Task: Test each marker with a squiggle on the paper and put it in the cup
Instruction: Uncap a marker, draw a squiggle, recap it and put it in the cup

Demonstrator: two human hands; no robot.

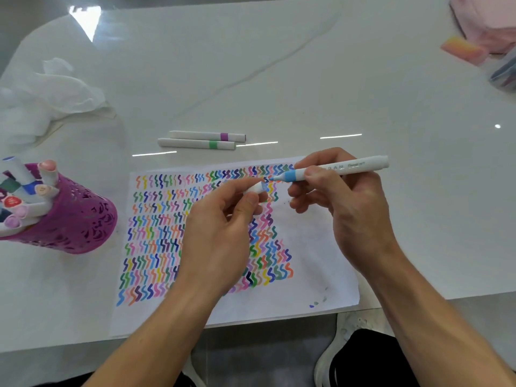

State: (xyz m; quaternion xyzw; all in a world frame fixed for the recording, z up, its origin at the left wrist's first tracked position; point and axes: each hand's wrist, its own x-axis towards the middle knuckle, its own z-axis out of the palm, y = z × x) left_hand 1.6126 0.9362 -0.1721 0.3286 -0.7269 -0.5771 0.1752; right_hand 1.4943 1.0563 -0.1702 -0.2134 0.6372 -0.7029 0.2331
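Right hand point(343, 208) pinches uncapped blue marker point(349, 166); left hand point(220, 236) pinches its cap point(255, 188). Both hide part of squiggled paper point(307, 261). Cup point(81, 222), left of them, cut off. Beyond them, two capped: purple-banded marker point(206, 136), green-banded marker point(195, 143).

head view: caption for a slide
Right hand holds an uncapped blue marker, left hand its cap, over the squiggle-filled paper.

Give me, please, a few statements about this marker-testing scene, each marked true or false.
1. Coloured squiggles cover much of the paper. True.
2. The right hand holds an uncapped blue-banded marker. True.
3. The left hand is empty. False: the left hand pinches the marker's cap.
4. Three markers lie beyond the paper. False: two, a purple-banded marker and a green-banded marker.
5. The purple cup holds several markers. True.
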